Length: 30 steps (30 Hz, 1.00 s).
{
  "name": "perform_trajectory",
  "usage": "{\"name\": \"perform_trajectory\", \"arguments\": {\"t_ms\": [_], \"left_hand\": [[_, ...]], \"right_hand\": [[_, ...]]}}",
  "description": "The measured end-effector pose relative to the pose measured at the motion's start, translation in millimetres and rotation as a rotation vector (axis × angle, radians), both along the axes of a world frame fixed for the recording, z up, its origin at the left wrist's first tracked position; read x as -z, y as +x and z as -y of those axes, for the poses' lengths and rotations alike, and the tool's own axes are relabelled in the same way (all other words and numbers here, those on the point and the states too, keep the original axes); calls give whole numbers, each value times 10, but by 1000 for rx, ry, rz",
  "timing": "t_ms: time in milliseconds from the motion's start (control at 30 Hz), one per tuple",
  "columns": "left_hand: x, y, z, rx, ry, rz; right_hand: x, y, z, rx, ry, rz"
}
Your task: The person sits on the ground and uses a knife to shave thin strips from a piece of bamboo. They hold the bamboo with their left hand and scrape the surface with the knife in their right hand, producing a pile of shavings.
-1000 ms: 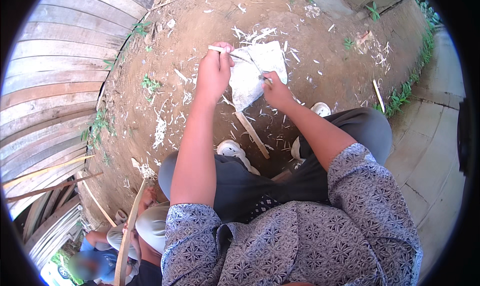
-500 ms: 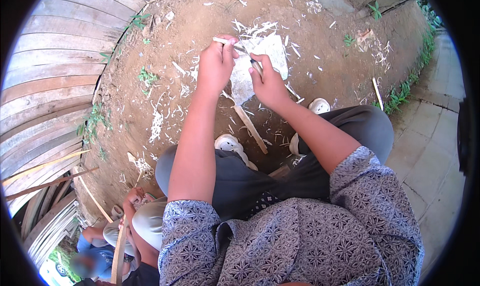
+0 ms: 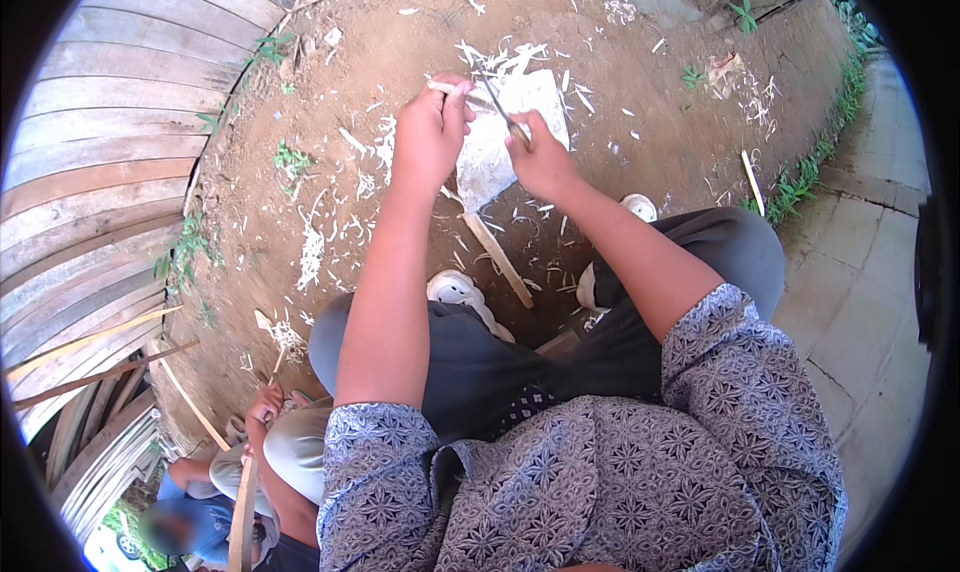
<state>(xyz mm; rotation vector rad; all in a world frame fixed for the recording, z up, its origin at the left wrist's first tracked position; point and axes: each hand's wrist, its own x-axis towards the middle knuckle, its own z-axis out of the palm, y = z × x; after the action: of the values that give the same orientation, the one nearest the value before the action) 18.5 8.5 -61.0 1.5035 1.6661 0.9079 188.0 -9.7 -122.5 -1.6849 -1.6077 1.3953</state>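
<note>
My left hand (image 3: 432,127) is closed around a thin pale wooden stick (image 3: 440,87), whose end pokes out past my thumb. My right hand (image 3: 545,164) grips a knife (image 3: 492,94) by its handle. The dark narrow blade points up and to the left, crossing close to the stick beyond my left fingers; whether it touches the wood I cannot tell. Beneath both hands lies a whitish sheet (image 3: 545,97) on the dirt, with pale shavings (image 3: 515,62) along its far edge. A flat wooden strip (image 3: 497,257) rests between my feet, its far end near the sheet.
Wooden boards (image 3: 110,122) form a wall at left, and paving (image 3: 860,262) runs along the right. At lower left, a co-worker's hand (image 3: 266,402) holds a thin stick beside my knee, with a long wooden piece (image 3: 242,512) close by. Shavings and small plants dot the dirt.
My right hand has shifted slightly up, and the knife blade now shows longer, angled away from the stick. The co-worker's hand at lower left has moved a little.
</note>
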Motion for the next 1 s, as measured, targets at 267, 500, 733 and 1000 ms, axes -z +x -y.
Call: {"name": "perform_trajectory", "arguments": {"t_ms": [267,500,733,1000], "left_hand": [[6,123,-29,-9,10,57],[31,163,-53,13,103,8],[41,87,-5,24,125,-23],[96,-92,10,-5,21,25]], "right_hand": [[663,126,108,55,60,70],[408,128,166,53,133,-3],[-308,-33,-41,-22,-103,-64],[-201,-65,-6,-7,-55,-1]]}}
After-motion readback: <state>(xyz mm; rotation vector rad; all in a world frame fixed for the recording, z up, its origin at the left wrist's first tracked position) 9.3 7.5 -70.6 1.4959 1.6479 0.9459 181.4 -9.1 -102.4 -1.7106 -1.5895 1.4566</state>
